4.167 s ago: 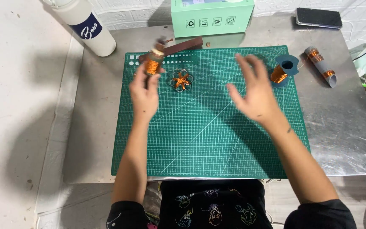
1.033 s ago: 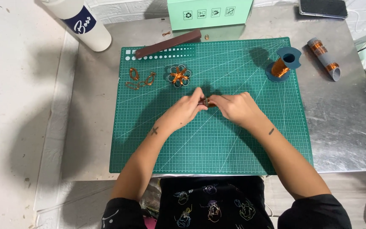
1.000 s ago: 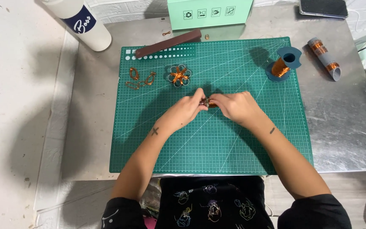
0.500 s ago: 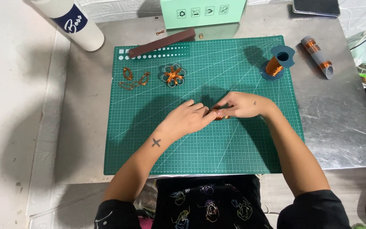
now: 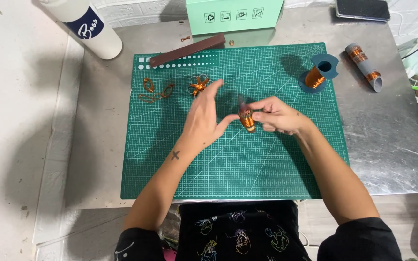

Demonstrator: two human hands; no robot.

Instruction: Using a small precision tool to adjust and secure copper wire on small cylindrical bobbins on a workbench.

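Observation:
My right hand [image 5: 279,115] pinches a small rod wound with copper wire [image 5: 246,119] above the middle of the green cutting mat [image 5: 228,164]. My left hand [image 5: 204,116] is beside it on the left, fingers spread upward, its thumb close to the wound rod. A copper wire flower shape [image 5: 198,85] lies on the mat just beyond my left fingertips. Loose copper wire loops [image 5: 153,91] lie further left on the mat.
A dark blue spool of copper wire [image 5: 319,73] stands at the mat's upper right. A grey tube with copper windings [image 5: 364,66] lies on the metal table [image 5: 393,140]. A brown bar [image 5: 187,50], mint-green box [image 5: 234,15], white bottle [image 5: 85,25] and phone [image 5: 362,8] sit along the back.
My hands were together on the small copper piece. Now my left hand has lifted off with fingers spread, and my right hand holds the wound rod up alone.

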